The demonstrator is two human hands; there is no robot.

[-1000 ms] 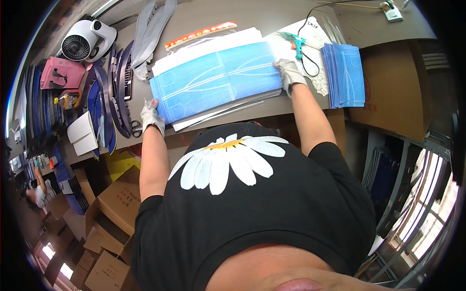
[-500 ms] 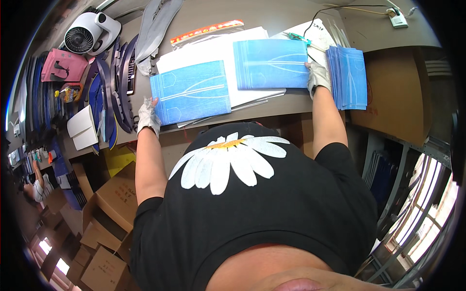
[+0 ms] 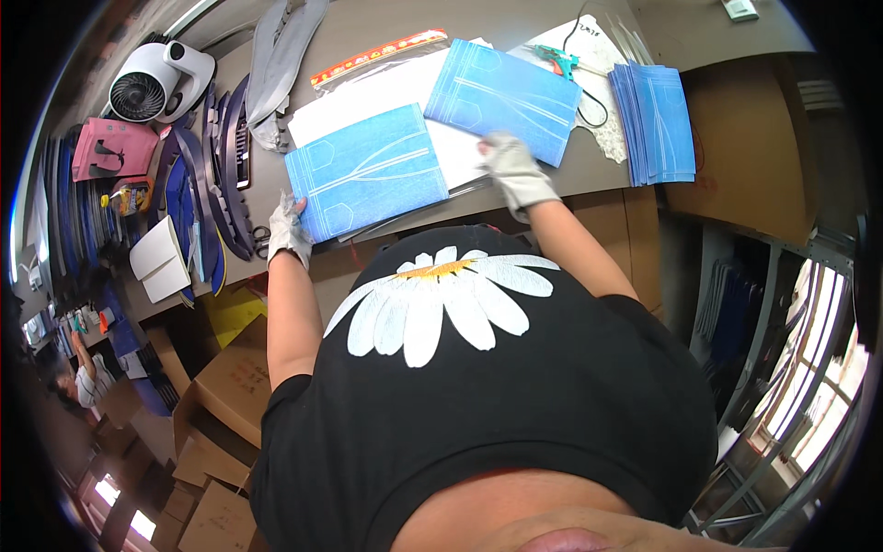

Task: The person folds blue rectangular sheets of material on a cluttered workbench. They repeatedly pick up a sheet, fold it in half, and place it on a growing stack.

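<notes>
Two blue denim-print panels lie side by side on the worktable. My gloved left hand (image 3: 291, 230) grips the lower left corner of the left denim-print panel (image 3: 368, 170), its thumb over the edge. The right denim-print panel (image 3: 504, 97) rests at a slant on white sheets (image 3: 451, 152), its top turned toward the right. My gloved right hand (image 3: 518, 170) is smeared by motion just below that panel, beside the white sheets. Whether its fingers hold anything does not show.
A stack of denim-print panels (image 3: 655, 124) sits at the right. Behind is a teal glue gun (image 3: 558, 60) with a black cable. Curved dark strips (image 3: 207, 184), scissors (image 3: 262, 241), a pink panel (image 3: 112, 149) and a white fan (image 3: 158, 83) occupy the left. Cardboard boxes (image 3: 221, 520) stand below left.
My right hand has left the right panel's right edge and swung left and toward me. That panel has turned clockwise and shifted away. My left hand stays at its panel's corner.
</notes>
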